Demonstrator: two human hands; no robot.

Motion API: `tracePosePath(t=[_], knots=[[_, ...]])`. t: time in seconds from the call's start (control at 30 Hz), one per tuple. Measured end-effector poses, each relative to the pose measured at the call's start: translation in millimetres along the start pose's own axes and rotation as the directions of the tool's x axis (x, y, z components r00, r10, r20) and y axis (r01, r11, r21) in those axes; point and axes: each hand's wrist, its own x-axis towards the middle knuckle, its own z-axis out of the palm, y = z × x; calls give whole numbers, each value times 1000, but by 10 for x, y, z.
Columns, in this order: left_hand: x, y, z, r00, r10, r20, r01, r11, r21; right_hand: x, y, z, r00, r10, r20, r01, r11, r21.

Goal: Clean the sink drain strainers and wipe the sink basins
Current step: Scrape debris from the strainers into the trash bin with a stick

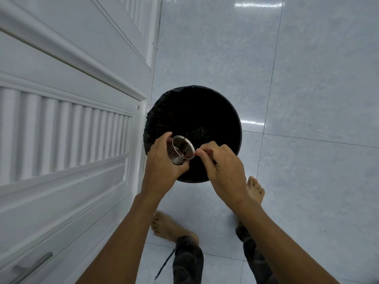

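A small metal drain strainer [180,149], cup-shaped with holes and dark grime inside, is tilted with its mouth toward the right over a black bin [221,111]. My left hand [162,162] grips the strainer round its outside. My right hand [221,165] pinches a thin reddish stick-like tool [202,153], whose tip reaches the strainer's rim. Both hands are held above the near edge of the bin. The sink itself is out of view.
The round bin, lined with a black bag, stands on a pale glossy tiled floor [307,78]. White cabinet doors [71,99] with a metal handle [32,265] run along the left. My bare feet [255,190] stand just behind the bin.
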Motion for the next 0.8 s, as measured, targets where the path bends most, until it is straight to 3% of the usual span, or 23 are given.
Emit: tracePosePath(t=[0.13, 0.23, 0.4, 0.53, 0.63, 0.7, 0.8], knots=[[2, 0, -2, 1000, -26, 14, 26, 999, -18, 95, 97, -10, 990, 141, 1, -141, 990, 30], [34, -33, -18, 999, -26, 31, 26, 1000, 10, 122, 103, -14, 985, 157, -78, -145, 980, 137], [85, -38, -27, 998, -6, 68, 2, 998, 55, 94, 92, 94, 991, 132, 34, -136, 980, 148], [116, -84, -42, 996, -41, 74, 35, 996, 77, 151, 184, 75, 964, 243, -107, -207, 940, 271], [133, -105, -42, 997, -34, 75, 26, 995, 93, 72, 129, 120, 982, 187, -9, -169, 906, 389], [138, -96, -33, 997, -21, 77, 13, 995, 103, 28, 97, 189, 983, 183, 25, -179, 910, 375], [144, -100, -44, 997, -27, 76, 19, 995, 102, 87, 156, 211, 949, 304, -84, -250, 886, 390]])
